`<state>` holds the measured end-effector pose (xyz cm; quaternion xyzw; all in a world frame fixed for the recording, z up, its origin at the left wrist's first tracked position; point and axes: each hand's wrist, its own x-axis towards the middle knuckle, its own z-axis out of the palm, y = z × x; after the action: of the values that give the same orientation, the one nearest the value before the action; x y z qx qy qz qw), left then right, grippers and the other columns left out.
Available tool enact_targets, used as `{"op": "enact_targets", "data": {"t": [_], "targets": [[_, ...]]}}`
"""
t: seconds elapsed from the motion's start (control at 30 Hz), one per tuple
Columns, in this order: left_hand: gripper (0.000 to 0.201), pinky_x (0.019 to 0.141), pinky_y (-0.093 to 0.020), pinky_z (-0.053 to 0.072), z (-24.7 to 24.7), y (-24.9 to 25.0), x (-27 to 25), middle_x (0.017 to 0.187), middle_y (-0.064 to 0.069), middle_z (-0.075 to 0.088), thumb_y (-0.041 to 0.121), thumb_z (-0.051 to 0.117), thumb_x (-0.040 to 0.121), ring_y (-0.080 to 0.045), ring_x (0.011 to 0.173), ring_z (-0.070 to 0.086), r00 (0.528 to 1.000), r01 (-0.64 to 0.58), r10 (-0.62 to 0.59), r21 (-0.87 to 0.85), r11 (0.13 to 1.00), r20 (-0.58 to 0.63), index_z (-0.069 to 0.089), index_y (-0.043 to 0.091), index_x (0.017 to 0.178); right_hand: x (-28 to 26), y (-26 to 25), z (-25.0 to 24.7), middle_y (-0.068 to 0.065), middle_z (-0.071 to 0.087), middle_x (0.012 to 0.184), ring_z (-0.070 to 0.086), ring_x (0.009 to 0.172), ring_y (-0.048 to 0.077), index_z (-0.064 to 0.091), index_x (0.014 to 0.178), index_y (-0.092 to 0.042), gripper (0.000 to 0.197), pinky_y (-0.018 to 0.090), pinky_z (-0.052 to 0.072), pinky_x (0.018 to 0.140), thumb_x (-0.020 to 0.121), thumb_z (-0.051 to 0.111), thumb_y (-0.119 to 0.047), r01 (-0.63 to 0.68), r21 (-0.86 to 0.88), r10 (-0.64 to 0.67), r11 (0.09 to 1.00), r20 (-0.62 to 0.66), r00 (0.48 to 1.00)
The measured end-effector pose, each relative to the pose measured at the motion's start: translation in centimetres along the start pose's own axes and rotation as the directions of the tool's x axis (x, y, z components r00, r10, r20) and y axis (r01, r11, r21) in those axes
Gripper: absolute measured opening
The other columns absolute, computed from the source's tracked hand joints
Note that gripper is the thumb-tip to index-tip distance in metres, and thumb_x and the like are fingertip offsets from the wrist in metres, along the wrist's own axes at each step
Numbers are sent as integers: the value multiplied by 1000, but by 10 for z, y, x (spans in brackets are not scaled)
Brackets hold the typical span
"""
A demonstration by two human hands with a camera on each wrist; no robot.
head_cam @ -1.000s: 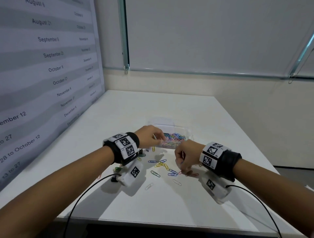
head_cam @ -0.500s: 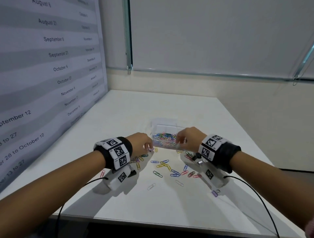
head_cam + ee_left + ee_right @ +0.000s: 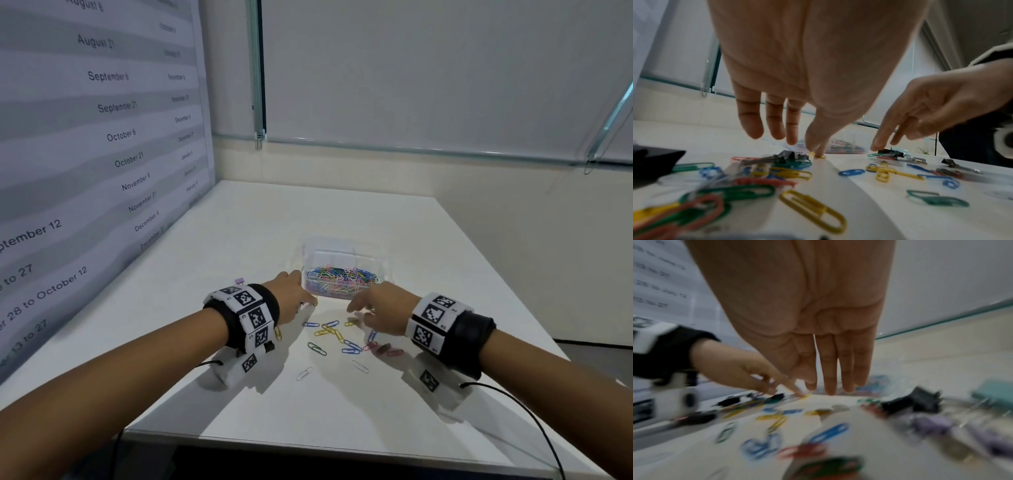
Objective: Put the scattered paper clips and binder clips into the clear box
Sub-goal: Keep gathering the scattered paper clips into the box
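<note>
The clear box (image 3: 344, 255) stands mid-table, holding many coloured paper clips. In front of it, loose paper clips (image 3: 330, 331) lie scattered between my hands. My left hand (image 3: 310, 303) is at the box's front left corner. In the left wrist view its thumb and forefinger pinch a yellow paper clip (image 3: 819, 156) that lies on the table. My right hand (image 3: 356, 310) is low at the box's front right, with straight fingers (image 3: 830, 386) pointing down and holding nothing. Black binder clips (image 3: 787, 155) (image 3: 892, 153) lie near both hands.
A printed date chart (image 3: 102, 137) covers the left wall beside the white table (image 3: 308, 411). A purple binder clip (image 3: 240, 281) lies behind my left wrist. More purple binder clips (image 3: 931, 425) and a teal thing (image 3: 992, 395) lie right of my right hand.
The right hand came back from over the box down to the table in front of it. The left hand dropped from the box to the clips at its front left corner.
</note>
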<state>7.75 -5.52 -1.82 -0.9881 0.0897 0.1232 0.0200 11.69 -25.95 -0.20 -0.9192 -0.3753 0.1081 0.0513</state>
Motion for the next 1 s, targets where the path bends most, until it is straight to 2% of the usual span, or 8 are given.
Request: {"op": "enact_targets", "data": {"t": [0.1, 0.2, 0.33, 0.43, 0.57, 0.63, 0.73, 1.0], "targets": [[47, 90, -38, 45, -1, 5, -5, 125, -6, 42, 9, 37, 96, -27, 113, 37, 995, -95, 95, -14, 995, -43, 53, 38, 129, 1, 18, -11, 1, 67, 113, 62, 103, 18, 65, 112, -16, 26, 26, 48, 90, 89, 53, -13, -133, -5, 133, 991, -38, 990], [47, 93, -40, 45, -1, 13, -10, 126, -2, 43, 8, 37, 96, -24, 116, 35, 982, -186, 185, -35, 982, -21, 59, 40, 122, -2, 31, -13, 3, 69, 109, 63, 102, 18, 68, 105, -15, 32, 29, 51, 89, 85, 47, -2, -195, 1, 195, 981, -22, 981], [44, 102, -44, 39, -2, 24, -5, 134, -4, 43, 9, 37, 96, -26, 126, 32, 976, -216, 217, -43, 975, 4, 52, 31, 132, -10, 25, -10, -4, 70, 110, 53, 68, -8, 69, 103, -14, 38, 3, 36, 56, 80, 46, 6, -137, 37, 135, 990, 58, 989], [46, 111, -39, 31, -6, 34, 4, 145, -8, 38, 4, 36, 96, -26, 135, 33, 973, -227, 228, -50, 972, 14, 42, 17, 140, -11, 25, -8, -5, 71, 108, 50, 51, -15, 69, 102, -14, 43, 1, 35, 46, 78, 41, 8, -97, 99, 91, 990, 56, 994], [51, 113, -34, 30, -9, 50, 14, 151, -7, 32, -1, 37, 93, -24, 138, 34, 960, -277, 278, -32, 960, 31, 35, 12, 143, -13, 30, -12, -4, 68, 108, 49, 63, -6, 67, 103, -18, 20, 5, 36, 60, 83, 64, -19, -81, 36, 80, 996, 14, 997], [51, 110, -33, 31, -10, 59, 17, 150, -7, 35, -2, 37, 92, -24, 137, 35, 950, -310, 310, -9, 951, 45, 36, 10, 142, -16, 32, -10, -3, 67, 105, 52, 75, 7, 67, 104, -19, 30, 17, 41, 70, 77, 72, -31, -118, -15, 119, 993, 44, 992], [46, 103, -36, 38, -10, 68, 20, 138, -11, 47, -3, 37, 92, -27, 125, 45, 929, -365, 364, -4, 931, 74, 45, 8, 137, -18, 31, 1, -2, 67, 91, 54, 78, 11, 69, 96, -19, 35, 22, 43, 72, 70, 76, -42, -166, -32, 167, 986, 25, 986], [48, 103, -40, 39, -9, 76, 20, 138, -12, 48, -4, 36, 90, -29, 126, 46, 917, -395, 396, -37, 918, 51, 46, 5, 135, -17, 30, 0, -3, 70, 78, 58, 71, 10, 73, 85, -12, 11, 19, 48, 68, 75, 68, -15, -162, 51, 163, 985, -5, 987]]}}
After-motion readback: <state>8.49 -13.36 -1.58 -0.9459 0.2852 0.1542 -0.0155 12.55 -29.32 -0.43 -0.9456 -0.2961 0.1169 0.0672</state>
